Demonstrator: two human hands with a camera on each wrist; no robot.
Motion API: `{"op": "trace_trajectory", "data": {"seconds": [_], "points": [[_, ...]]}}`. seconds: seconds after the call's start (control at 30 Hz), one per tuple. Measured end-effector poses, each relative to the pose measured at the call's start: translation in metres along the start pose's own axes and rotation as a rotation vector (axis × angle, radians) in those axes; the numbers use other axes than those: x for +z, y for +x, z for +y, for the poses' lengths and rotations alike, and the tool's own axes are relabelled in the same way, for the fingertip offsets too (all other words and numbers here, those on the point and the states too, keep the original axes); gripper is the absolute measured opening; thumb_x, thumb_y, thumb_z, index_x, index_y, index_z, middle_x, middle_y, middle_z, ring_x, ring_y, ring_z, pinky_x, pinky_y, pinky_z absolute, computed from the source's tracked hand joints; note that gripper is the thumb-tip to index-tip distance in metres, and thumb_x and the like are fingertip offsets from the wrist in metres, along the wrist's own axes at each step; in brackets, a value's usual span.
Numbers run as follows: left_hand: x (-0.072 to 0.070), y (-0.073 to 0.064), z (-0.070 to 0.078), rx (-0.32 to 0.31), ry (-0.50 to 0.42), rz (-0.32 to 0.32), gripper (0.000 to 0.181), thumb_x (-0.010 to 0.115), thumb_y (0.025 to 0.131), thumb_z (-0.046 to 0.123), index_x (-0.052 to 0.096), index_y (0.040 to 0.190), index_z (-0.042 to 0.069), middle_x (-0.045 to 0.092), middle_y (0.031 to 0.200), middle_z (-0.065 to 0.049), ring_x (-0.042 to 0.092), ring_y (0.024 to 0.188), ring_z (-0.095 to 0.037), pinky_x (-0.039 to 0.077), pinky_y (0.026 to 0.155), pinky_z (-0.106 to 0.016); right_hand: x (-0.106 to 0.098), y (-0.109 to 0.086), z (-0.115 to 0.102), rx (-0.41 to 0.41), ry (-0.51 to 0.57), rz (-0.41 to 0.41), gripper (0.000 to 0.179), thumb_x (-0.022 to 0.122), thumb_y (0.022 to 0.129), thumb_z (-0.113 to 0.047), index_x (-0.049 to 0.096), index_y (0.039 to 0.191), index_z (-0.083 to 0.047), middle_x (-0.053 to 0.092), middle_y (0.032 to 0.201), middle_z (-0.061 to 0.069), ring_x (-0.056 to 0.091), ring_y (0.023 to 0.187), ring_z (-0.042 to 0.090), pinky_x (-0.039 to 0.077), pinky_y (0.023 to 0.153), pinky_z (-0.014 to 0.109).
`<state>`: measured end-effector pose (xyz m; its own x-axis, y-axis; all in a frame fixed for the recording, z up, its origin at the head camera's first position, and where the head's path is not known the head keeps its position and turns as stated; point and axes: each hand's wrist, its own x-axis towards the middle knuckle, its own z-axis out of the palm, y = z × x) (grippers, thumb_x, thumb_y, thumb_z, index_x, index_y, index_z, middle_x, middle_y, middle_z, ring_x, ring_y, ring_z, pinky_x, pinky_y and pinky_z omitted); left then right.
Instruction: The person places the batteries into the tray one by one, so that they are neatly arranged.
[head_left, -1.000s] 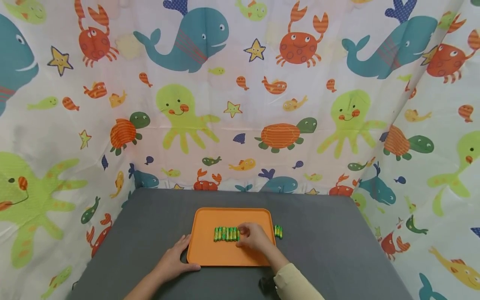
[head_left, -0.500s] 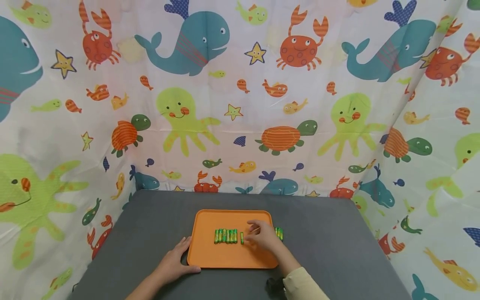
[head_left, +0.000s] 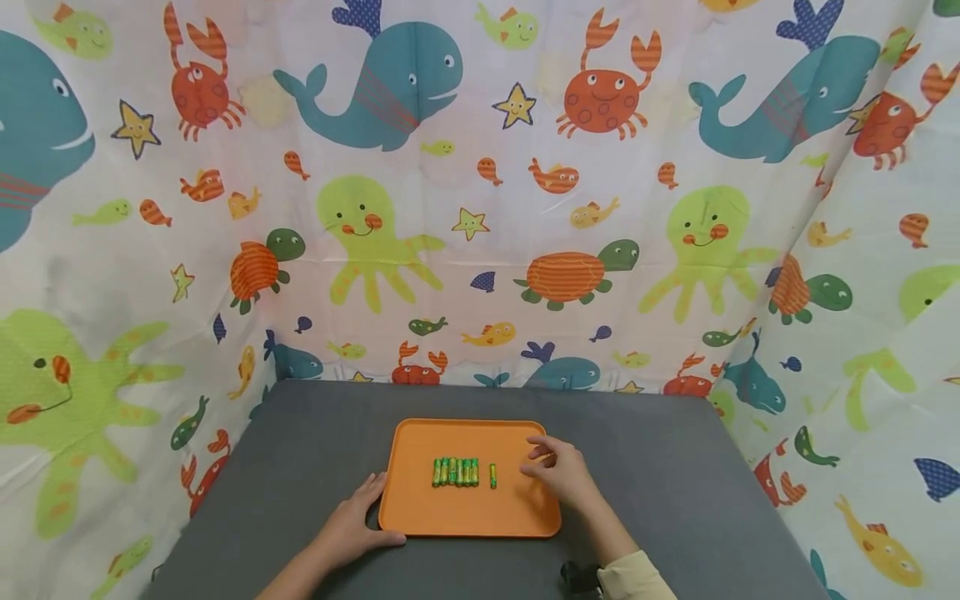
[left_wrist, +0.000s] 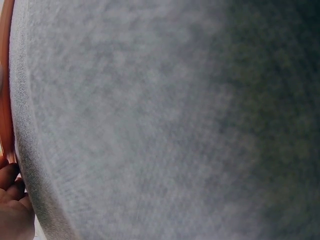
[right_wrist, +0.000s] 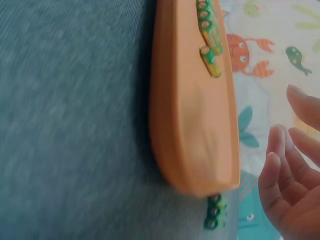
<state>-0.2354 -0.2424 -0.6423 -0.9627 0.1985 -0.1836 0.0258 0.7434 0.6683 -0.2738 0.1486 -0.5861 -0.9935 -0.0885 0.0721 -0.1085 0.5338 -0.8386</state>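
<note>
Several green-and-yellow batteries point(head_left: 455, 472) lie side by side in a row on an orange tray point(head_left: 450, 517). A single battery point(head_left: 492, 476) lies apart, just right of the row. My left hand point(head_left: 352, 521) rests against the tray's front left corner, thumb at the front edge and fingers along the left side. In the left wrist view its fingers show only at the lower left, beside the rim. Above the tray's right side, my right hand point(head_left: 562, 475) has loosely bent fingers and holds nothing. Three more batteries point(right_wrist: 214, 212) stand out beyond the tray's end in the right wrist view; my hand hides them in the head view.
The tray lies on a grey table point(head_left: 322, 433). A white curtain printed with sea animals point(head_left: 480, 250) hangs behind and along both sides. Something small and black point(head_left: 581, 577) is at my right wrist, below the sleeve point(head_left: 633, 575).
My right hand has drawn away to the right from the row. The rightmost battery has shifted right and lies apart from the others. My left hand stays at the tray's corner.
</note>
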Motion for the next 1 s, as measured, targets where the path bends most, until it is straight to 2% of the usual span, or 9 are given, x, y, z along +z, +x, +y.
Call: {"op": "trace_trajectory", "data": {"seconds": [0.2,0.33,0.47,0.73,1.0], "points": [[-0.002,-0.003,0.004,0.02,0.003,-0.003,0.117,0.084,0.069,0.064,0.032,0.16,0.012,0.031,0.164,-0.018,0.029,0.15,-0.042,0.027,0.106,-0.075,-0.011,-0.003,0.016,0.014,-0.018,0.059,0.046,0.082,0.086,-0.015,0.068,0.13,-0.008,0.071,0.105,0.012,0.067,0.082,0.019,0.056,0.064,0.029],[-0.003,-0.005,0.004,0.017,-0.006,-0.007,0.116,0.084,0.07,0.063,0.031,0.16,0.013,0.03,0.164,-0.018,0.027,0.15,-0.043,0.026,0.106,-0.076,-0.02,-0.001,0.03,0.052,-0.046,0.111,0.049,0.083,0.084,-0.014,0.067,0.13,-0.009,0.066,0.12,0.014,0.065,0.081,0.017,0.054,0.061,0.028],[-0.002,-0.004,0.004,0.012,-0.005,-0.005,0.116,0.084,0.07,0.064,0.031,0.16,0.013,0.03,0.164,-0.017,0.027,0.151,-0.043,0.025,0.107,-0.076,-0.03,0.002,0.046,0.066,-0.09,0.15,0.059,0.086,0.077,-0.005,0.066,0.132,-0.006,0.057,0.131,0.019,0.065,0.084,0.022,0.054,0.062,0.03],[-0.001,-0.003,0.004,-0.002,-0.005,0.002,0.118,0.084,0.068,0.065,0.032,0.16,0.013,0.032,0.164,-0.017,0.028,0.151,-0.042,0.025,0.107,-0.076,-0.04,0.005,0.067,0.147,-0.132,0.075,0.069,0.089,0.07,-0.001,0.063,0.135,-0.004,0.063,0.13,0.023,0.064,0.087,0.021,0.053,0.068,0.035],[0.0,-0.002,0.003,0.002,-0.009,0.003,0.117,0.085,0.068,0.064,0.033,0.16,0.014,0.032,0.164,-0.015,0.027,0.151,-0.041,0.024,0.108,-0.076,-0.039,0.003,0.067,0.153,-0.216,0.022,0.059,0.088,0.075,-0.007,0.068,0.13,-0.006,0.062,0.123,0.017,0.06,0.088,0.022,0.051,0.07,0.038]]}}
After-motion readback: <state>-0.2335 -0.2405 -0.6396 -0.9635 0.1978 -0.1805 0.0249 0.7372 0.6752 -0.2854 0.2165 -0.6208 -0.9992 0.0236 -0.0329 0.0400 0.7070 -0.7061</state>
